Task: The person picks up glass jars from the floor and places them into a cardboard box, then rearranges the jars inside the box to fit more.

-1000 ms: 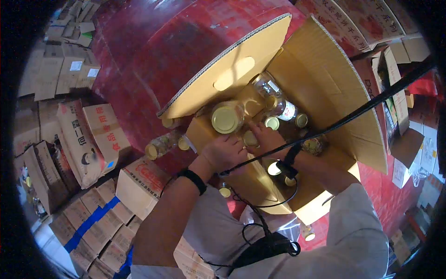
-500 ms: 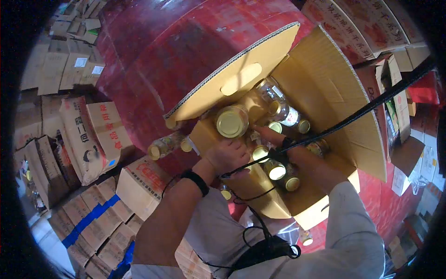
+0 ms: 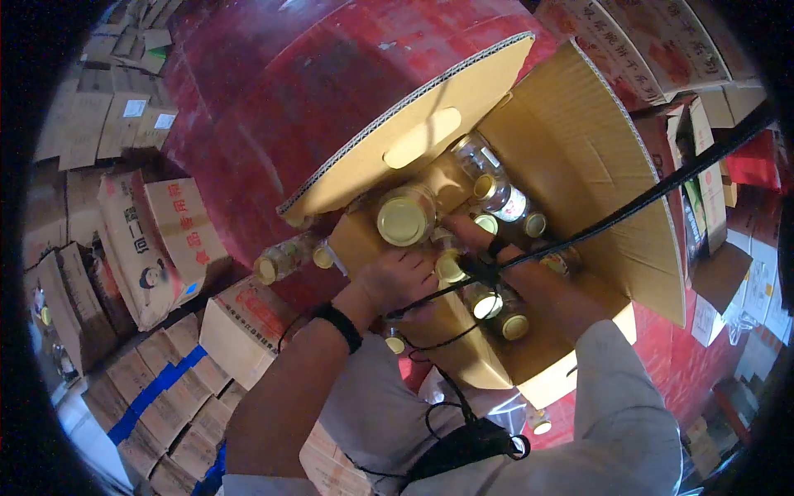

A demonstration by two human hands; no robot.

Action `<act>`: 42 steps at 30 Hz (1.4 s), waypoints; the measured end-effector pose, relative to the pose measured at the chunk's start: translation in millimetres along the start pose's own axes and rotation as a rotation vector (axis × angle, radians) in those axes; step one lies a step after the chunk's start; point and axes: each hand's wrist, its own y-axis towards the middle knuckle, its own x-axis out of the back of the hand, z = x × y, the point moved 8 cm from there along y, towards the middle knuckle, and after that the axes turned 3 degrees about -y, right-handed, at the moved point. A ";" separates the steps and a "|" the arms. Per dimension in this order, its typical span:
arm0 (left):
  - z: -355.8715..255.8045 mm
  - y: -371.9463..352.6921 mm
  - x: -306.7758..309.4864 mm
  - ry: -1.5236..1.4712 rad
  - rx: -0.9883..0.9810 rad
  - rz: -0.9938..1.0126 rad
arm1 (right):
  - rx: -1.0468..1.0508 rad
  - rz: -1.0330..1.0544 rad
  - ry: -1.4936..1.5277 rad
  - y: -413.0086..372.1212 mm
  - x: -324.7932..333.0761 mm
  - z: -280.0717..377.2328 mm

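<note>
A tall open cardboard box (image 3: pixel 571 124) holds several glass jars with gold lids. My right hand (image 3: pixel 469 233) reaches down into it, fingers bent round the body of a glass jar (image 3: pixel 450 266) whose lid faces me. Across from it, my left hand (image 3: pixel 399 279) is curled at the box's near-left side, beside that same jar; whatever lies under its fingers is hidden. Just above the left hand, a larger jar (image 3: pixel 405 220) stands with its lid up. Other jars (image 3: pixel 500 198) lie tilted deeper in the box, one with a label.
A black cord (image 3: pixel 653 194) runs across the view in front of the box. Jars (image 3: pixel 281 260) lie on the red floor (image 3: pixel 273 107) at left, and another jar (image 3: pixel 539 420) is below the box. Stacked cartons (image 3: pixel 165 248) line the left side; more cartons (image 3: pixel 637 50) stand upper right.
The view has shifted slightly, so most things sit a little further left and up. My right hand and the jar by it have moved slightly left, toward my left hand.
</note>
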 end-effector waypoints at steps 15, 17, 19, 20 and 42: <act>2.2 -0.7 0.4 -0.035 0.008 0.057 | -0.276 0.141 1.160 -4.6 -29.9 4.0; 1.4 0.8 2.8 -0.041 0.009 0.038 | -0.008 0.053 0.687 -3.8 -26.1 -5.8; 2.0 2.3 7.7 -0.031 -0.010 0.002 | 0.060 -0.073 0.481 -30.2 -29.7 31.3; 2.8 1.6 7.6 -0.028 -0.013 0.006 | 0.056 -0.118 0.460 -35.1 -29.0 41.4; 1.6 0.5 -9.0 0.004 0.001 0.106 | -0.178 -0.419 0.740 -81.6 -54.5 57.3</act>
